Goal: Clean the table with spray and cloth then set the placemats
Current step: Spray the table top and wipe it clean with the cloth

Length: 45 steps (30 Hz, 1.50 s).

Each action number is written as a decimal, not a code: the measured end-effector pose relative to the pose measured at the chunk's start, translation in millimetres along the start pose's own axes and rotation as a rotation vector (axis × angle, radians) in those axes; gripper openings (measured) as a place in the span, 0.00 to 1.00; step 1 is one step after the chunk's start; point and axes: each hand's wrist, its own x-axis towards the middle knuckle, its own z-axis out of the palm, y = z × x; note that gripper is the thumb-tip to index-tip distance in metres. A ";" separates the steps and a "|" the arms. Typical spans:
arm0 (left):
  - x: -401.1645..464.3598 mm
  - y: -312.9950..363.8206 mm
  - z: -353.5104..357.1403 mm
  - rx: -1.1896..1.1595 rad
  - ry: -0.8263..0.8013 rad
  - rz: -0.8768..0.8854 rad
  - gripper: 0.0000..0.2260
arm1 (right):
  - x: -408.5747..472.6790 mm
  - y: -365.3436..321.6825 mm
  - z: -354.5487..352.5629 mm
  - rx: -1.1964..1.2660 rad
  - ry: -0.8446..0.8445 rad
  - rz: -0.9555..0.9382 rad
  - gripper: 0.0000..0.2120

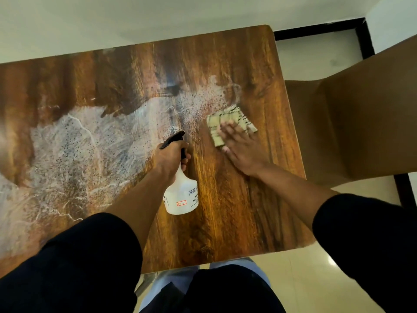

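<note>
Left hand (172, 152) grips the spray bottle (180, 193) by its trigger head, held above the bench (237, 211). Right hand (241, 147), fingers flat, presses the cloth (230, 119) just right of the bottle. Risk: spray wetting the right hand, or the cloth slipping toward the bench edge beyond it.

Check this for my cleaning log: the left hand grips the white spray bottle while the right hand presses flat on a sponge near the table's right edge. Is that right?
Not quite. The head view shows the right hand pressing flat on a folded cloth, not a sponge. The rest holds: the left hand grips the white spray bottle, and the cloth lies near the table's right edge.
</note>
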 end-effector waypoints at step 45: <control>20.4 34.4 -8.8 -0.143 0.086 -0.046 0.06 | 141.7 48.5 -59.7 0.090 0.232 0.337 0.29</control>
